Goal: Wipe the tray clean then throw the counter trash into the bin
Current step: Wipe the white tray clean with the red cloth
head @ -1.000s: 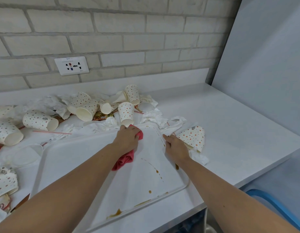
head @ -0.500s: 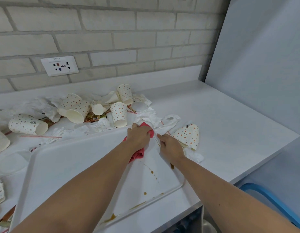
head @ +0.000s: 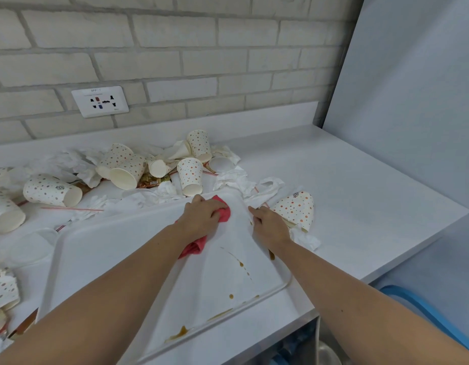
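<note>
Tray [head: 109,259] on white counter [head: 346,193], brick wall [head: 175,48]

Bare left hand [head: 203,217], right hand [head: 270,229]

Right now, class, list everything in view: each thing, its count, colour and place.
white plastic tray: one, white with brown stains, near edge of counter.
red cloth: one, red, tray's far right corner.
polka-dot paper cups: about ten, white with orange dots, strewn behind and beside tray.
crumpled paper tissues: several, white, among cups.
thin straws: at least two, red, beyond tray's far left.
wall socket: one, white, brick wall.
left hand: grips cloth.
right hand: holds tray's right rim.
</note>
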`<state>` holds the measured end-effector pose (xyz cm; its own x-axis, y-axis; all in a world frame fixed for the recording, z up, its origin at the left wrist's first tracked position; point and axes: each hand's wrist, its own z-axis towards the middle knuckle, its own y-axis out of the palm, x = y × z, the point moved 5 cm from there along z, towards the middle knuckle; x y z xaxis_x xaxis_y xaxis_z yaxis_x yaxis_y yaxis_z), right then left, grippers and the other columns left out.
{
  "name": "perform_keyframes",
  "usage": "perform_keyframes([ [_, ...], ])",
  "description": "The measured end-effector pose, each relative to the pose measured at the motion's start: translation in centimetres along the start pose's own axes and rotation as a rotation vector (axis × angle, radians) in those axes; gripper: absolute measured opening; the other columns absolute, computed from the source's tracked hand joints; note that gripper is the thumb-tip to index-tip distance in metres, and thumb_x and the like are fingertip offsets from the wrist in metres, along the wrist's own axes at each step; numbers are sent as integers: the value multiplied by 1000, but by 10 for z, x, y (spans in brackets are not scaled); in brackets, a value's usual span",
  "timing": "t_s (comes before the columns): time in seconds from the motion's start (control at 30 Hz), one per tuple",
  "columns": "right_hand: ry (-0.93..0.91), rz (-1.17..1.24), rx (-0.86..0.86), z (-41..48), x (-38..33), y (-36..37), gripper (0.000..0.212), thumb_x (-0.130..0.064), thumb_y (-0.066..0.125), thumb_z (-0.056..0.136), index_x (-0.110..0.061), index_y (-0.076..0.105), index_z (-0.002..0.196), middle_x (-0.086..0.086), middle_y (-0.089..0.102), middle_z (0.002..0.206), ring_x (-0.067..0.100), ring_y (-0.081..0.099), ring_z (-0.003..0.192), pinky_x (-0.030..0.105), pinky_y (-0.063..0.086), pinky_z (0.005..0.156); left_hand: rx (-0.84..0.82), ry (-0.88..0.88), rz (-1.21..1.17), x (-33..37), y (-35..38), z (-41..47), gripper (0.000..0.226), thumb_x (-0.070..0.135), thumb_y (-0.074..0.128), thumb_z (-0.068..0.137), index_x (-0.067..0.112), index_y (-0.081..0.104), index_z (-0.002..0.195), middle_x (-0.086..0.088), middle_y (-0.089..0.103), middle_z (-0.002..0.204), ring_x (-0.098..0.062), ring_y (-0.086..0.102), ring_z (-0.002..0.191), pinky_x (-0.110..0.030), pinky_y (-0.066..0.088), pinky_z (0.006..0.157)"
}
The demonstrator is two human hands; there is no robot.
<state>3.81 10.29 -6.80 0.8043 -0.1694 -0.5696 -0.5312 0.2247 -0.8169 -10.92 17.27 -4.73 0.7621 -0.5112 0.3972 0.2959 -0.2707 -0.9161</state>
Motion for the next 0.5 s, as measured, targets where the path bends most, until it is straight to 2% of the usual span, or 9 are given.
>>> perform_keyframes([
  [0.1,18,44,0,2,5,1,37,-10,35,99,-12,55,131,-12,44,76,12,47,86,22,33,73,-14,-46,10,24,4,2,37,20,31,99,29,50,129,-5,50,110,-24,35,106,-36,26,98],
  [0.23,26,71,0,3,5,2,37,-10,34,99,-10,59,126,-15,37,69,11,43,84,23,31,73,-49,57,10,40,19,2,37,21,33,99,34,50,130,1,56,121,-22,34,113,-37,25,97],
  [0.33,54,99,6,3,6,1,36,-15,33,100,-7,63,119,-15,40,68,12,45,81,22,32,72,-92,114,-1,41,24,-7,39,21,35,98,37,48,131,6,55,123,-20,33,113,-34,24,98],
  [0.4,56,96,-10,1,5,1,37,-12,33,100,-8,59,125,-9,48,76,14,47,86,22,33,75,-117,175,-25,42,24,-18,39,19,37,98,37,48,131,10,55,124,-17,32,112,-31,22,96],
  [0.5,31,47,-34,-1,4,1,42,-7,34,98,-13,48,137,7,58,106,23,53,108,26,38,87,-157,253,-70,36,23,-36,35,22,41,98,36,52,128,18,53,127,-12,32,108,-27,21,97],
])
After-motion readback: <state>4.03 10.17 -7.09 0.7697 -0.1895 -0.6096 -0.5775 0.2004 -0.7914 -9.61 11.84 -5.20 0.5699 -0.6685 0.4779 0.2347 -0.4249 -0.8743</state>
